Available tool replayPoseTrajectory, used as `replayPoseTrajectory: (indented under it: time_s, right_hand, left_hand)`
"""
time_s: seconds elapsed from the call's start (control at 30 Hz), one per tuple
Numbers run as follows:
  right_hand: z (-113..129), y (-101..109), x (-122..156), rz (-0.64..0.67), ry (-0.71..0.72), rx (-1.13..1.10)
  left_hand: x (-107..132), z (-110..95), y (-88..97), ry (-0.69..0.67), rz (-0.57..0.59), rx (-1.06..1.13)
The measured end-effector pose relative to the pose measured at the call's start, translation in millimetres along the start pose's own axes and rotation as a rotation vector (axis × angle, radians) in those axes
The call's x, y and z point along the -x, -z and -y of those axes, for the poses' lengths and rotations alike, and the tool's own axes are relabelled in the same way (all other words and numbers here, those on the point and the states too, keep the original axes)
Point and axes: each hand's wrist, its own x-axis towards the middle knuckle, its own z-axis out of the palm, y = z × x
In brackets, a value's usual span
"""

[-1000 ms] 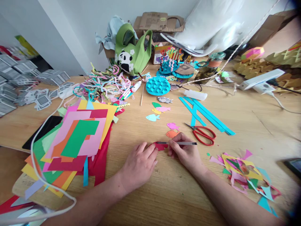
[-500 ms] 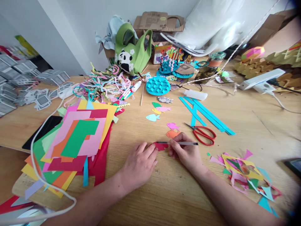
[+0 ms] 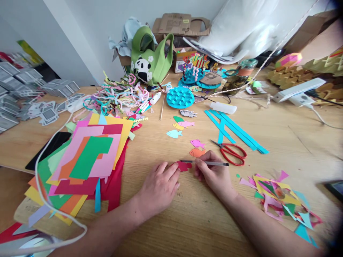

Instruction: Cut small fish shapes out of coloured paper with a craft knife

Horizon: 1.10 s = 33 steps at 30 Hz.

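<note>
A small red paper fish [image 3: 183, 166] lies on the wooden table [image 3: 281, 135] near its front. My left hand [image 3: 158, 187] rests flat beside it, fingers stretched out, fingertips pressing the fish's left edge. My right hand [image 3: 213, 171] is closed round a thin pen [image 3: 211, 163], whose tip touches the red fish. Just above lie an orange paper fish [image 3: 196, 152] and a pink paper fish [image 3: 197, 143]. Red-handled scissors [image 3: 232, 152] lie to the right of my right hand.
A pile of coloured paper sheets [image 3: 85, 157] covers the left. Paper scraps [image 3: 278, 196] lie at the right. Blue paper strips [image 3: 235, 132], more paper fish [image 3: 178, 127], a glue bottle [image 3: 223, 107], pipe cleaners [image 3: 118, 96], a green panda bag [image 3: 150, 59] and cardboard boxes stand behind.
My right hand and the pen have shifted slightly to the right, so more of the red fish shows. My left hand has stayed still.
</note>
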Motion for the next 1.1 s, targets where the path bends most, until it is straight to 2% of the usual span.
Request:
replayPoseTrajectory:
  time_s: [0.37,0.6,0.83,1.1]
  right_hand:
    - [-2.2,1.1,-0.5,0.071,-0.031,0.001]
    - [0.1,0.4,0.0,0.013,-0.013,0.008]
    - [-2.9,0.8,-0.7,0.058,-0.013,-0.008]
    - [-1.3,0.8,0.4,0.002,0.008,0.002]
  left_hand:
    - [-0.5,0.4,-0.9,-0.001,0.011,0.013]
    - [0.5,1.3,-1.3,-0.007,0.005,0.008]
    - [0.1,1.3,-1.4,-0.006,0.015,-0.002]
    - [-0.4,1.1,0.4,-0.006,0.016,0.006]
